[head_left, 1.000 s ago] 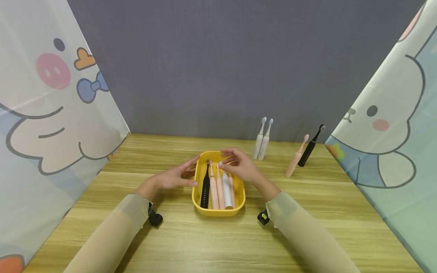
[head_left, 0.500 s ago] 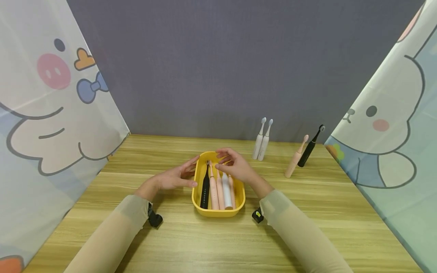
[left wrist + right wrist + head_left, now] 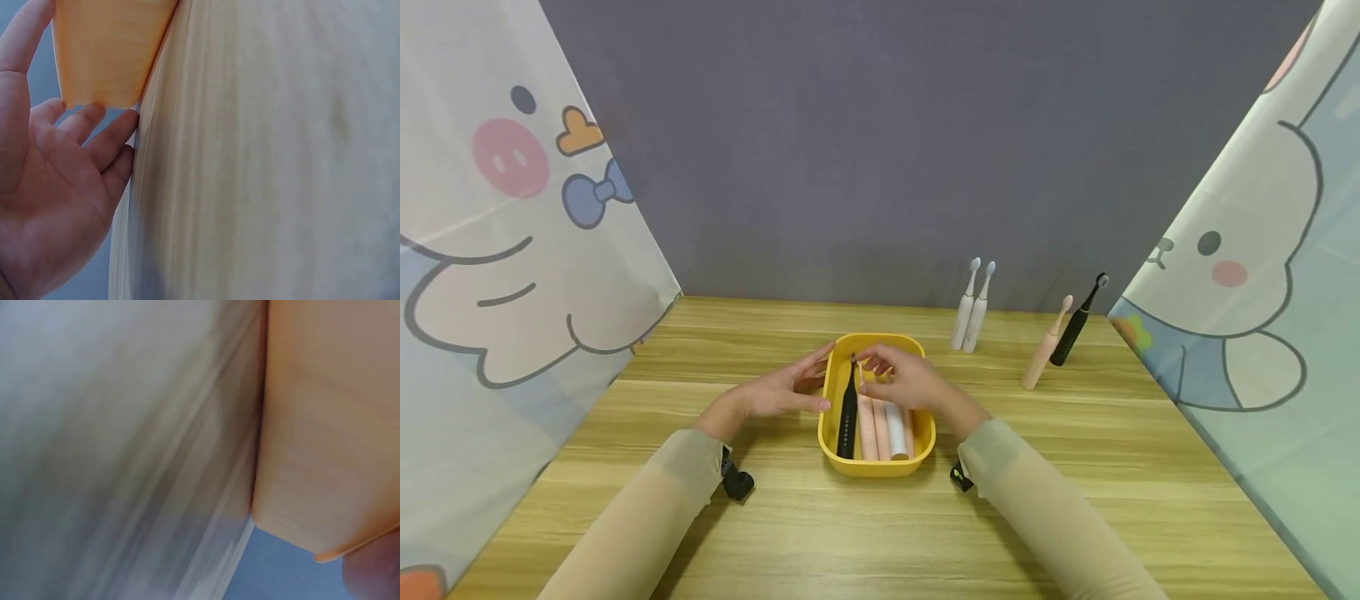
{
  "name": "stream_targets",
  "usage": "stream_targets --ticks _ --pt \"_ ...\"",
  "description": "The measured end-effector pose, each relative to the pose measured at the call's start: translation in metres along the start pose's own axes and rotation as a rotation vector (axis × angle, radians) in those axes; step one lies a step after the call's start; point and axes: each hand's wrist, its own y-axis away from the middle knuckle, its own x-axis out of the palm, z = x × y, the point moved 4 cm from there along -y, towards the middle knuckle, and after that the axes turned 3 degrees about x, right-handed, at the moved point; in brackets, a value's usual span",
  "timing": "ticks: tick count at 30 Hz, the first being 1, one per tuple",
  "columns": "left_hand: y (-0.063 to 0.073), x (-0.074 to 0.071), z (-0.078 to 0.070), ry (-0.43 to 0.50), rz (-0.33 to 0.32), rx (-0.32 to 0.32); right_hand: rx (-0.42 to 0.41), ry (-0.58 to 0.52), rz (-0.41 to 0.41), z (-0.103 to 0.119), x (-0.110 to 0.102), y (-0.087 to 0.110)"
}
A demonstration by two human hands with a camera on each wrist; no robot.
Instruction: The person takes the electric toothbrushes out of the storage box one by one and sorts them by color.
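A yellow basket [image 3: 877,469] sits on the wooden table with electric toothbrushes lying side by side in it. Leftmost is a black toothbrush [image 3: 847,421]; a pink toothbrush [image 3: 868,429], another pink one, a white toothbrush [image 3: 896,433] and a further pink one follow. Against the basket's left side rests my left hand [image 3: 771,392], thumb at the rim. In the left wrist view its fingertips are at the basket wall [image 3: 112,56]. My right hand [image 3: 913,383] is over the basket, fingers loosely bent, thumb and index apart near the left pink toothbrush's neck. It hides the other brush heads.
Two white toothbrushes [image 3: 964,317] stand upright together behind the basket to the right. Farther right stand a pink toothbrush [image 3: 1041,360] and a black toothbrush [image 3: 1072,333]. A grey panel [image 3: 820,167] closes off the table's back, with printed cloths at both sides.
My right hand has moved left and slightly nearer across the basket, from the right-hand toothbrushes toward the left ones. The left hand stays at the basket's side.
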Motion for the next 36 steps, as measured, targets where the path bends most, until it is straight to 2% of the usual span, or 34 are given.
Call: stream_targets --ticks 6,9,14,24,36 --pt "0.0 -0.001 0.0 -0.011 -0.002 0.0 0.023 0.173 -0.011 0.003 0.001 0.0" --pt "0.001 -0.001 0.001 -0.01 -0.001 -0.003 0.022 0.275 0.006 0.005 0.003 0.0" --pt "0.003 0.0 -0.001 -0.023 -0.004 -0.015 0.012 0.378 0.043 0.008 0.006 0.0" --pt "0.003 0.001 0.0 0.0 0.0 -0.004 0.04 0.472 0.109 0.009 0.011 -0.002" --pt "0.002 0.001 -0.001 -0.01 -0.001 -0.005 0.07 0.488 0.137 0.009 0.011 -0.001"
